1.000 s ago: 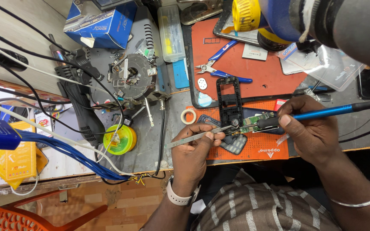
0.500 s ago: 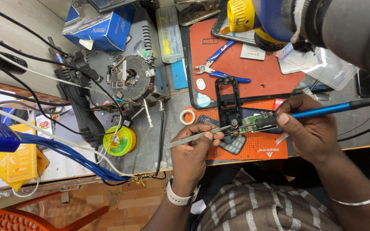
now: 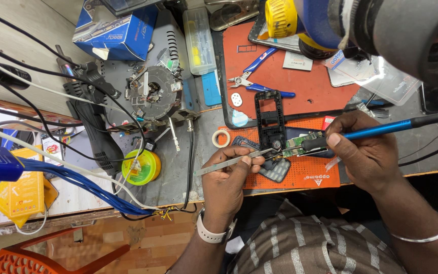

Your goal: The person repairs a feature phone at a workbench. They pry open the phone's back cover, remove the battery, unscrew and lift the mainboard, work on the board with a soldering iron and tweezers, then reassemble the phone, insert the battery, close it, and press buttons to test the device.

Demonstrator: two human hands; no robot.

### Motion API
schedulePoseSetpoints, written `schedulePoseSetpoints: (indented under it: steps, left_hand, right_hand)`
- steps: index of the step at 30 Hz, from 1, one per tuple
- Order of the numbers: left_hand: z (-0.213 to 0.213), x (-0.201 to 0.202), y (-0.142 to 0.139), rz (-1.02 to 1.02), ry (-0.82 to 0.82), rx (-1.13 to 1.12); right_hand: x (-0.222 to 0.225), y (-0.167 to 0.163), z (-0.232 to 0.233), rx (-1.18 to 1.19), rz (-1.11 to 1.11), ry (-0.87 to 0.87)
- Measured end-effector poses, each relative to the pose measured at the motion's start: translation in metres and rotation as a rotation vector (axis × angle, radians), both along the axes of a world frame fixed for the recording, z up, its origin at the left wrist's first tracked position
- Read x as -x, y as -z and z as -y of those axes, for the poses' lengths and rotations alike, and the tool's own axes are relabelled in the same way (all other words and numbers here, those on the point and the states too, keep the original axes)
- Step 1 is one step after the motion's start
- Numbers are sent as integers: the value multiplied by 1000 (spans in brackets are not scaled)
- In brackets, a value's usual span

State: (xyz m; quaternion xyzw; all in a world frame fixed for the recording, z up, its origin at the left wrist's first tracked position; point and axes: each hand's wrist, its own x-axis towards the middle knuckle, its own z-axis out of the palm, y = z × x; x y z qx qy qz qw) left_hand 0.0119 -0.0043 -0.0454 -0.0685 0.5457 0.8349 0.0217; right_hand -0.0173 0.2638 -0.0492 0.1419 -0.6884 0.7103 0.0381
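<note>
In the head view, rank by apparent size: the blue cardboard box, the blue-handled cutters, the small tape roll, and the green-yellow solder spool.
1. blue cardboard box
2. blue-handled cutters, long but thin
3. green-yellow solder spool
4. small tape roll
Cutters against spool is a close call: longer, though less bulky.

The left hand (image 3: 226,185) reaches up from the table's near edge, palm turned away, wrist banded in white. Its fingers (image 3: 247,161) are curled, thumb and forefinger pinched together around something thin, the other knuckles folded beneath. The right hand (image 3: 368,152) comes in from the right, forearm slanting toward the near right corner, a thin bangle on the wrist. Its fingers close in a pen-like grip, thumb tip pressed forward, pointing left toward the left hand's fingertips, near but apart.
</note>
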Motion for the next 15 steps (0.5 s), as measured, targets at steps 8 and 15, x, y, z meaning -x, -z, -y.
schedulePoseSetpoints:
  steps: [8,15]
  left_hand:
    - [-1,1,-2,19,-4,-5]
    - [-1,1,-2,13,-1,-8]
  right_hand:
    - [-1,-1,-1,-17,10,6]
    - [-1,-3,0,-30,10,22]
